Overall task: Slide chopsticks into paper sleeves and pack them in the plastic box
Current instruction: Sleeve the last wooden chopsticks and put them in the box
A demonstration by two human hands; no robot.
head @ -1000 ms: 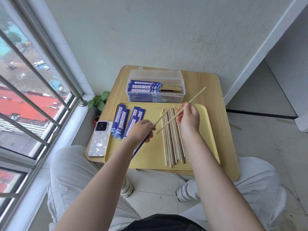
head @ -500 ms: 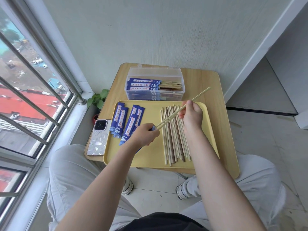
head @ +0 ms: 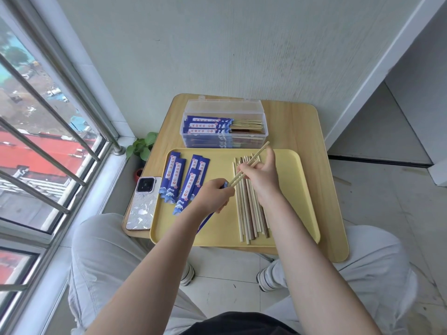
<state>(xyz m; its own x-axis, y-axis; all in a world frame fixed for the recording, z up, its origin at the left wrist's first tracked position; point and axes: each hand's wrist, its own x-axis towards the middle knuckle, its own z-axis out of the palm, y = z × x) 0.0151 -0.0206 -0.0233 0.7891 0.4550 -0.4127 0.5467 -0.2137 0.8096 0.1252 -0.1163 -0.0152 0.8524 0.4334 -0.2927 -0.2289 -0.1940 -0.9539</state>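
Right hand (head: 260, 175) pinched a pair of chopsticks (head: 251, 163), tips entering a blue paper sleeve (head: 223, 185) gripped in the left hand (head: 215, 197); insertion depth unclear, mouth apparently hidden by fingers. Both were over the yellow tray (head: 300, 189), beside loose chopsticks (head: 246, 213) and spare sleeves (head: 179, 180). Plastic box (head: 225, 128) of sleeved pairs sat behind on the desk (head: 314, 131).

The person's left hand (head: 212, 197) was curled into a loose fist, its fingers closed around a paper sleeve (head: 207, 220) whose tail stuck out below the grip. The right hand (head: 260, 174) sat just beyond and right of that grip, pinching a pair of chopsticks (head: 251, 163). Both bare forearms reached forward, converging.
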